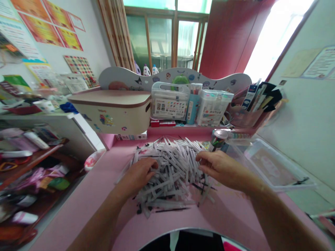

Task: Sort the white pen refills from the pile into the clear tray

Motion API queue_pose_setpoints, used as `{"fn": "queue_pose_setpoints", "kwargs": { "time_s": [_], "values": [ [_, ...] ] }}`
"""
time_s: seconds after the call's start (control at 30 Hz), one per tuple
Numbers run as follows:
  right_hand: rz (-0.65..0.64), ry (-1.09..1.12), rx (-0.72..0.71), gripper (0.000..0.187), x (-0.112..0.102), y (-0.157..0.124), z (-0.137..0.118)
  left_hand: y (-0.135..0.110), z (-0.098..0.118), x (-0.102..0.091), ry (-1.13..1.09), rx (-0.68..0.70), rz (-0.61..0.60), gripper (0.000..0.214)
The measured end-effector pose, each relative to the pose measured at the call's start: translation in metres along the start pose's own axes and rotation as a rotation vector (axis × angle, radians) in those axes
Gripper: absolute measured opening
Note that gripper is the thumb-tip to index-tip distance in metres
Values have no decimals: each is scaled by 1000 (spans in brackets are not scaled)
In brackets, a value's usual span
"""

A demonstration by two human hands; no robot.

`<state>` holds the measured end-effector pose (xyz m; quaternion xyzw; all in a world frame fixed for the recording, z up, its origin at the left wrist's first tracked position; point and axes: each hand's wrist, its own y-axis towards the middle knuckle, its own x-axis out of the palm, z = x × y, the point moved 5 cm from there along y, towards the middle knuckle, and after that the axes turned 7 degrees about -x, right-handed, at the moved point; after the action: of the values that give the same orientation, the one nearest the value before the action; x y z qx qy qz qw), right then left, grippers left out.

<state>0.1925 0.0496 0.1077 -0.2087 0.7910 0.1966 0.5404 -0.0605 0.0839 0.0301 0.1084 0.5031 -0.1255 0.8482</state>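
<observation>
Pink desk [86, 198], heaped slender translucent tubes [171, 170], curled left hand [140, 170], right hand [218, 165]

- Left hand [140, 172]: bare, ungloved
- Right hand [217, 164]: same, bare
- Left forearm [104, 212]: uncovered up to picture edge, tapers to wrist
- Right forearm [274, 209]: likewise uncovered, slim at wrist, thicker lower down
- Bottom edge: black patches [201, 240], pale strip [174, 240] between; can't tell whether clothing

Passing room on counter [85, 202] at 8 and 6 o'clock of pale stick pile [170, 170]; bin [117, 116] blocks 10, jar [217, 141] 2, tray [284, 162] 3.
</observation>
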Motion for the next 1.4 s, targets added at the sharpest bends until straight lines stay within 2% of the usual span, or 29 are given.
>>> {"fn": "queue_pose_setpoints", "kwargs": {
  "time_s": [0.17, 0.3, 0.5, 0.7, 0.8, 0.93, 1.07, 1.23, 1.4],
  "values": [
    [-4, 16, 28, 13, 46, 22, 1, 0, 4, -1, -42, 4, 23, 14],
    [57, -14, 15, 14, 67, 35, 6, 1, 6, -2, -61, 31, 50, 21],
    [183, -9, 65, 17, 67, 41, 18, 2, 7, -2, -69, 62, 92, 20],
    [257, -18, 134, 11, 76, 37, 26, 2, 8, 6, -91, 42, 64, 22],
    [302, -35, 98, 11, 78, 32, 20, 3, 10, 7, -96, 51, 69, 24],
    [248, -86, -28, 10, 81, 27, 8, 3, 12, 4, -113, 51, 113, 25],
    [178, -190, -72, 14, 85, 24, 2, 2, 15, -2, -136, 63, 187, 23],
    [129, -242, -86, 16, 89, 24, -3, -1, 12, -14, -184, 36, 323, 21],
    [163, -278, -60, 9, 90, 25, -3, -6, 2, -31, -271, -92, 475, 23]
  ]
}}
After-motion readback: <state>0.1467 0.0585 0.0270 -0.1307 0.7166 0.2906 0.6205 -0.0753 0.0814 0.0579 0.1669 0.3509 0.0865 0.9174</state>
